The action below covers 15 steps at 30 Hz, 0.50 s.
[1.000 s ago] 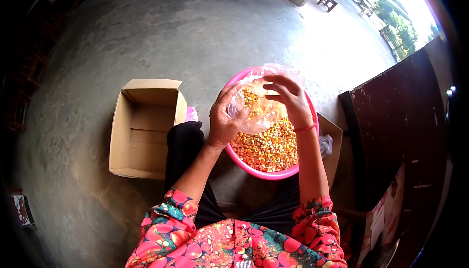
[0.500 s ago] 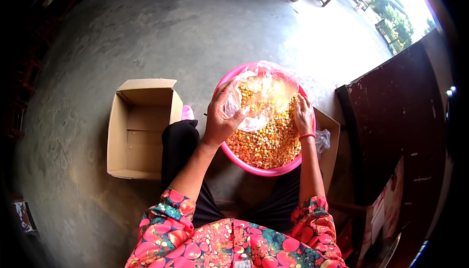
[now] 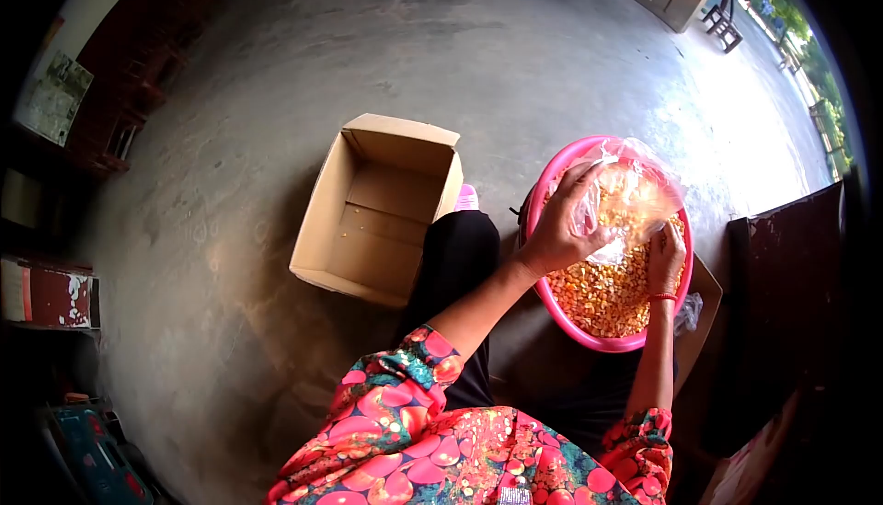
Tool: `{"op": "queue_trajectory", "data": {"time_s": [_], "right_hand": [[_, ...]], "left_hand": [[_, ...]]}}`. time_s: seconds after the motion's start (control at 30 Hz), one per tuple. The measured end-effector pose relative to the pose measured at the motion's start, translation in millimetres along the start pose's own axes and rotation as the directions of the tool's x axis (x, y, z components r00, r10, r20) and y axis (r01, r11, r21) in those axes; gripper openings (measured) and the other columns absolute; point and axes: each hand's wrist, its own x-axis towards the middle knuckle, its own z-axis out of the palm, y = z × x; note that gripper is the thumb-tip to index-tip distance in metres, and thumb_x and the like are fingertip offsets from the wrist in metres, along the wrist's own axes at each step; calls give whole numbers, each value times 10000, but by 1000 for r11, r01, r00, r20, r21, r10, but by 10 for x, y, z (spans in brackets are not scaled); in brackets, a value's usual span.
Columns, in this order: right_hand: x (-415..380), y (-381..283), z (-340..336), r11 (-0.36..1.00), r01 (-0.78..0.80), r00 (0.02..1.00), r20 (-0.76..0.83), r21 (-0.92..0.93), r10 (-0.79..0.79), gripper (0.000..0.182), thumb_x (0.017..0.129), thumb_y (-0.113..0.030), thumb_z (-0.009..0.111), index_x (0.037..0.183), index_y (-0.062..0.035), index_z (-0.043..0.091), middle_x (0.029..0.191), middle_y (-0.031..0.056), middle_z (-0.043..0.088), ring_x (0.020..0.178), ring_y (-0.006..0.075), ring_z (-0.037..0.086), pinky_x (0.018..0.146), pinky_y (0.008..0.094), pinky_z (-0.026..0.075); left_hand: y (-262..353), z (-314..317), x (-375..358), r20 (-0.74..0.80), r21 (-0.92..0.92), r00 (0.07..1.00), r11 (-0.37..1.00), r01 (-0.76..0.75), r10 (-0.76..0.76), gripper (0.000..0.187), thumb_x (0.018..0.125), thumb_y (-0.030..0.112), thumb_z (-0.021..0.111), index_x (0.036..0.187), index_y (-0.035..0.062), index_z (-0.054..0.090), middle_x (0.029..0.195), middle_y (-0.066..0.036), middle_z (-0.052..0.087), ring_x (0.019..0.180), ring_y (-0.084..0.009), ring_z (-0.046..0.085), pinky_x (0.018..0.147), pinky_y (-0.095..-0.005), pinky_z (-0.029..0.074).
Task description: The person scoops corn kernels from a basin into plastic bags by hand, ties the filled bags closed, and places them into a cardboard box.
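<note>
A pink basin [image 3: 602,338] full of yellow-orange corn kernels [image 3: 607,298] stands in front of my body, right of centre. Over the kernels lies a clear plastic bag [image 3: 644,188], with corn showing in or through it. My left hand [image 3: 563,229] grips the bag's left side, thumb on the near edge and fingers on the far edge. At the right side of the basin, my right hand [image 3: 666,261] points down into the corn beside the bag. Its fingers are curled, and what they hold is hidden.
An open cardboard box [image 3: 382,220] with a few kernels inside stands left of my knee. Another piece of cardboard [image 3: 701,321] and a crumpled clear bag [image 3: 688,314] are right of the basin. Dark furniture [image 3: 791,284] stands at the right. A chair [image 3: 724,17] is near the doorway.
The view has swung left, so the basin and box appear farther right. My right hand's fingers have curled in closer to the bag's edge; my left hand stays at the bag.
</note>
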Motion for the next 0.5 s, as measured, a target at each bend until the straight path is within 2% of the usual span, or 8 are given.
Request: {"op": "queue_trajectory", "data": {"time_s": [0.07, 0.13, 0.17, 0.23, 0.3, 0.4, 0.43, 0.5], "right_hand": [[22, 175, 46, 999, 43, 998, -38, -18, -43, 99, 831, -65, 556, 888, 14, 571, 696, 116, 553, 623, 280, 527, 589, 368, 418], [34, 370, 145, 962, -157, 972, -138, 224, 191, 169, 891, -156, 547, 914, 1, 606, 633, 32, 529, 538, 141, 485, 489, 279, 392], [58, 345, 123, 961, -160, 971, -138, 224, 194, 169, 891, -156, 547, 914, 1, 606, 633, 32, 529, 538, 141, 485, 489, 279, 392], [118, 204, 3, 503, -455, 784, 63, 735, 617, 216, 909, -224, 544, 887, -25, 628, 650, -62, 468, 536, 35, 407, 452, 176, 301], [144, 188, -51, 408, -446, 769, 107, 797, 631, 210, 922, -259, 520, 913, -69, 609, 627, -66, 430, 501, 8, 322, 411, 171, 223], [247, 287, -107, -141, -306, 698, 323, 942, 639, 159, 937, -224, 488, 916, -69, 513, 649, -30, 423, 469, 49, 284, 398, 200, 220], [283, 237, -161, -196, -272, 738, 334, 942, 586, 174, 945, -214, 471, 892, -55, 517, 646, -33, 383, 491, 52, 285, 411, 201, 230], [409, -8, -277, -347, -208, 787, 367, 914, 495, 184, 946, -220, 468, 861, -60, 502, 644, -31, 371, 492, 54, 275, 412, 206, 229]], "left_hand": [[58, -1, 20, -1, -21, 1000, 1000, -10, 10, 741, 664, 114, 668, 1325, 18, 348, 1326, -156, 369, 1249, -270, 347, 1056, -360, 264], [72, 0, 19, -3, -21, 1000, 1000, -3, 3, 735, 658, 106, 670, 1320, 31, 361, 1320, -156, 374, 1247, -275, 349, 1054, -362, 267], [72, -1, 15, -6, -20, 1000, 1000, 3, -3, 729, 653, 98, 672, 1316, 44, 374, 1314, -156, 379, 1246, -280, 352, 1053, -364, 270], [68, -18, 4, 11, 18, 1000, 1000, 10, -11, 711, 652, 89, 671, 1305, 52, 395, 1308, -157, 385, 1241, -285, 359, 1048, -364, 277], [57, 14, -8, -7, 72, 1000, 997, 22, -21, 619, 655, 72, 667, 1245, 63, 479, 1272, -158, 421, 1215, -299, 391, 1026, -367, 310], [-146, 76, -64, 3, 113, 1000, 994, -6, 5, 582, 637, 51, 638, 1206, 65, 514, 1259, -194, 427, 1206, -344, 389, 1015, -401, 318], [-268, 110, -94, 1, 129, 999, 990, -49, 50, 559, 637, 41, 610, 1190, 61, 530, 1244, -200, 443, 1194, -346, 402, 1012, -402, 319], [-63, 52, -43, -2, 14, 995, 995, 98, -98, 566, 627, 25, 571, 1191, 55, 528, 1228, -200, 459, 1194, -342, 404, 1014, -400, 313]]}}
